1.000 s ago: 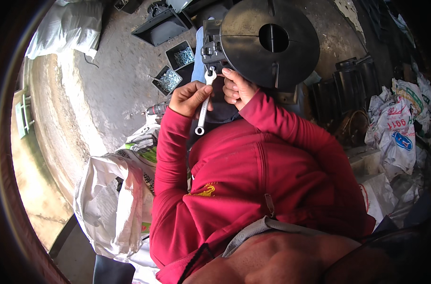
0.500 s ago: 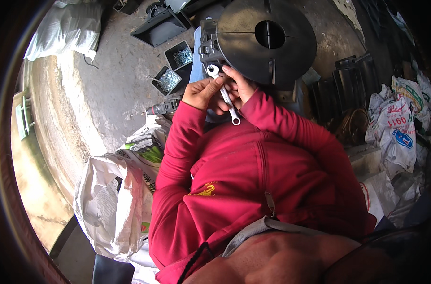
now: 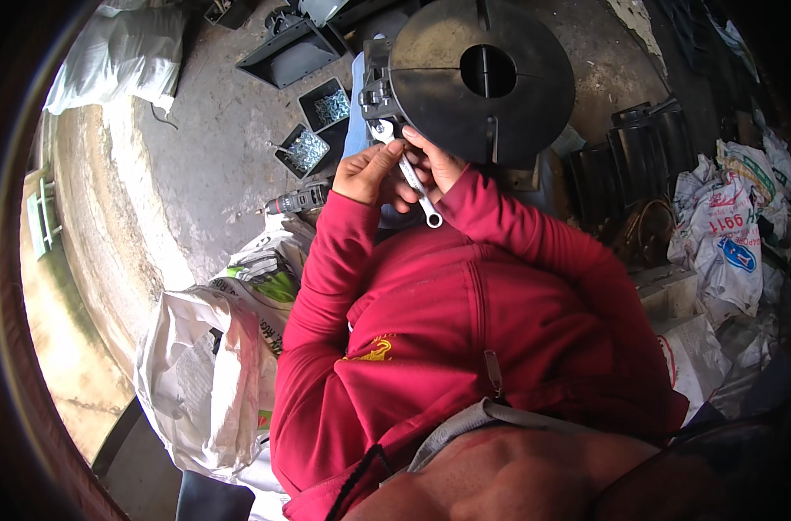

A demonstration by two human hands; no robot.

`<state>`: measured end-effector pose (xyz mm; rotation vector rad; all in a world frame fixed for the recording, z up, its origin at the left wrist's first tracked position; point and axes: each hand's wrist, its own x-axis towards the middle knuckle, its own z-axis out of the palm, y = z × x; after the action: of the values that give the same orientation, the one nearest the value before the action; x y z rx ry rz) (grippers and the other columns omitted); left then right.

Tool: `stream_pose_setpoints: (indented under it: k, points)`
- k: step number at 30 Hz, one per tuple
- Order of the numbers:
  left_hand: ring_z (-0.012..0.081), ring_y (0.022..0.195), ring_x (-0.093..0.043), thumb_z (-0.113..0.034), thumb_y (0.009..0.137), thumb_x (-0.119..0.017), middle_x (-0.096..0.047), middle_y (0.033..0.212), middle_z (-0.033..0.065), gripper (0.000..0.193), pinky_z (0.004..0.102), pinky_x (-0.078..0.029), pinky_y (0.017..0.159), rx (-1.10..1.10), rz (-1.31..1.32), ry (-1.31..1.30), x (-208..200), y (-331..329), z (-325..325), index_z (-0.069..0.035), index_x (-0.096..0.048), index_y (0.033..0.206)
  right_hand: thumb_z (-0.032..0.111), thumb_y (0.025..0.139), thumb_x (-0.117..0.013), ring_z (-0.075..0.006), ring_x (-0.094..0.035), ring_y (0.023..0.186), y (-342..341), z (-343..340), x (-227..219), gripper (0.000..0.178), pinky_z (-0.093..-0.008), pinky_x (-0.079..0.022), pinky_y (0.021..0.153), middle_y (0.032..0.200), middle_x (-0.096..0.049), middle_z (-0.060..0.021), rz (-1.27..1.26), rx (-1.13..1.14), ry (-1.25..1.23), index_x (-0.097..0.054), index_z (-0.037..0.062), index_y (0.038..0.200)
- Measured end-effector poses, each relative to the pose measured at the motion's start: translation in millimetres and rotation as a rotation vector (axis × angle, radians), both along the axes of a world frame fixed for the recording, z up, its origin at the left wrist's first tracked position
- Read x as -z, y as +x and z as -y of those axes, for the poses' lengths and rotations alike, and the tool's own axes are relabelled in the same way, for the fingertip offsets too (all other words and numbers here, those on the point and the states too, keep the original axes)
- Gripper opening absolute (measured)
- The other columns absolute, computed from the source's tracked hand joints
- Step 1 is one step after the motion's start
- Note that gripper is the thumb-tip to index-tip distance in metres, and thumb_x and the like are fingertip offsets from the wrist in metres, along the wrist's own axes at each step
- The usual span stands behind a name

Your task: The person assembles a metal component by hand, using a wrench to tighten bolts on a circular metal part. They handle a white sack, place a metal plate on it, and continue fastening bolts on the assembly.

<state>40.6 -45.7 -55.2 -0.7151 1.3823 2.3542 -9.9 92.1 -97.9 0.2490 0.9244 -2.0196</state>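
A steel combination wrench (image 3: 410, 174) slants between my hands, its ring end low and its jaw end up at a metal clamp bracket (image 3: 377, 89). My left hand (image 3: 361, 176) is closed on the wrench shank, thumb pressed on top. My right hand (image 3: 440, 165) is curled just beside it, with one fingertip up by the bracket and the rim of a black round disc (image 3: 534, 108). What those right fingers grip is hidden behind the wrench and hand. The disc has a central hole and slots. The wrench jaw overlaps the bracket's lower end; whether it sits on a fastener cannot be made out.
Left of the bracket are two dark bins of small metal fasteners (image 3: 332, 107) (image 3: 305, 151). A power drill (image 3: 297, 199) lies below them. A white woven sack (image 3: 187, 373) stands at lower left; more sacks (image 3: 725, 234) and black curved parts (image 3: 647, 143) are at right.
The wrench's jaw end has shifted slightly up and left, against the bracket, while its ring end has barely moved. Both hands keep nearly the same position. The disc appears slightly farther left.
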Motion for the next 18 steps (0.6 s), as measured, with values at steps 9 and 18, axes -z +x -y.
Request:
stream_pose_setpoints:
  k: [9, 18]
  points:
    - [0.0066, 0.058, -0.053, -0.023, 0.092, -0.061, -0.062, 0.071, 0.0013, 0.023, 0.0210, -0.040, 0.055, 0.288, -0.132, -0.274, -0.7, -10.0, 57.6, -0.001, -0.064, 0.085, 0.030, 0.092, -0.057, -0.0031, -0.028, 0.039, -7.9, 3.9, 0.1, 0.025, -0.0198, -0.024, 0.038, 0.050, -0.031, 0.0094, 0.107, -0.045, -0.100, -0.052, 0.0061, 0.092]
    - [0.0008, 0.053, -0.043, -0.012, 0.086, -0.067, -0.055, 0.066, -0.0062, 0.011, 0.0180, -0.033, 0.049, -0.001, -0.259, -0.538, -16.4, 9.3, 47.5, -0.003, -0.065, 0.092, 0.030, 0.092, -0.057, -0.0028, -0.027, 0.039, -3.6, 9.2, 6.2, 0.023, -0.0197, -0.022, 0.036, 0.050, -0.029, 0.0097, 0.077, -0.009, -0.134, -0.046, 0.0135, 0.081]
